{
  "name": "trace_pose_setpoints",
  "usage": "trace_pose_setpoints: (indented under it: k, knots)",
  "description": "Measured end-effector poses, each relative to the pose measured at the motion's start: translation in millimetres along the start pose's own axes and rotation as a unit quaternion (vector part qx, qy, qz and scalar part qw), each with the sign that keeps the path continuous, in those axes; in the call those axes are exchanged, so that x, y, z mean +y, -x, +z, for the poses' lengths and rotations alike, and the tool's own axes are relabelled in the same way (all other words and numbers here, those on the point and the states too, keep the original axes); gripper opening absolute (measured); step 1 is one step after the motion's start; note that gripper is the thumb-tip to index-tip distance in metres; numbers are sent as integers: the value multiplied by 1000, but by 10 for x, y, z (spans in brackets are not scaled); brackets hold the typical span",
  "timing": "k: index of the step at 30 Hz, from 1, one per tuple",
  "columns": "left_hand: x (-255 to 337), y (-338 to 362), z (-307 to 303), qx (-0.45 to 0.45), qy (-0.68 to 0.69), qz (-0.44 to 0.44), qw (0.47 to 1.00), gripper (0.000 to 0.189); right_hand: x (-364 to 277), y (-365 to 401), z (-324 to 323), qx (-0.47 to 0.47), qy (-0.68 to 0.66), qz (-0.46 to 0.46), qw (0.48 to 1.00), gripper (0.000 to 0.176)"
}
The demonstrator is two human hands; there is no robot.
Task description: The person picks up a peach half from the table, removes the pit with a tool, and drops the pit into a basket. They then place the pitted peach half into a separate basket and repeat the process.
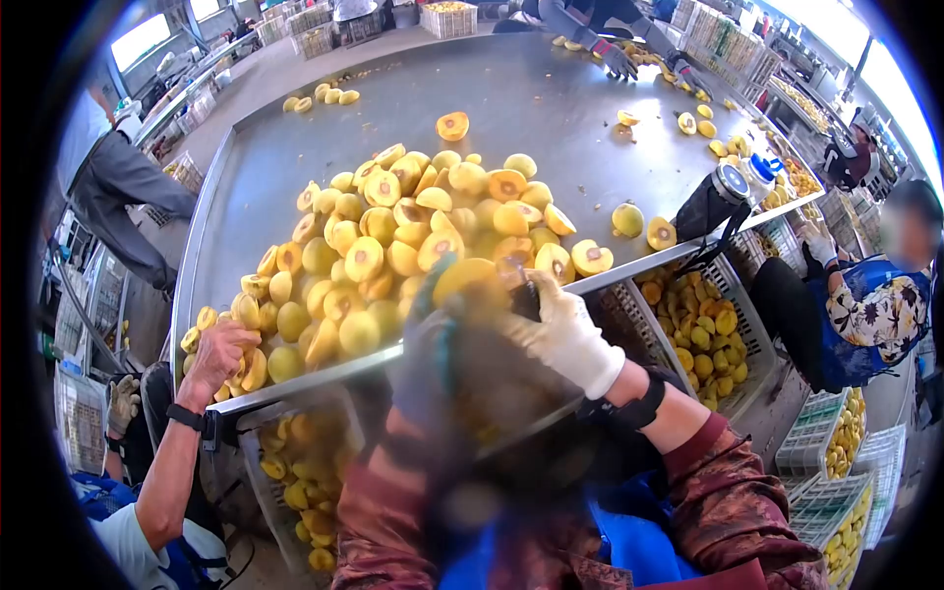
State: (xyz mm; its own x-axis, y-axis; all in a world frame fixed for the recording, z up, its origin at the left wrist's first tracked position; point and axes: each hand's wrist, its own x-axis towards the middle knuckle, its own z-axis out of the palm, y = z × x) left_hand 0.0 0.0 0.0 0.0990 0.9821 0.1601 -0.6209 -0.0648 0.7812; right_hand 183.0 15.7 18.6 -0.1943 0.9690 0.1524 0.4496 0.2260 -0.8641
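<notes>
Just over the front edge of the metal table, my left hand (428,339), in a dark grey-green glove, is closed around a yellow peach (470,283). Both are blurred. My right hand (565,334), in a white glove, grips a small dark-handled tool (526,297) against the right side of that peach. The working end of the tool is too blurred to make out. Directly beyond my hands lies a large heap of halved yellow peaches (393,231), many cut face up with brown centres.
A co-worker's bare hand (221,359) reaches into the heap from the left. Gloved hands (618,61) of another person work at the far side. A black cylindrical bag (710,202) stands at the right edge. Crates of peaches (742,374) sit below the table (285,147).
</notes>
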Motion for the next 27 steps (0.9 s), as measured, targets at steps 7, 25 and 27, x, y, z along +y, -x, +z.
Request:
trace_pose_setpoints:
  k: [7, 25, 27]
  knots:
    - [-133, 34, -95, 130, 32, -1, 991, 49, -257, -129, 192, -127, -223, 193, 947, 54]
    - [95, 275, -112, 299, -12, 57, 953, 65, -100, -1, 589, -157, 65, -160, 972, 28]
    - [61, 269, -138, 291, -36, 62, 954, 64, -60, 43, 600, -129, 107, -188, 968, 23]
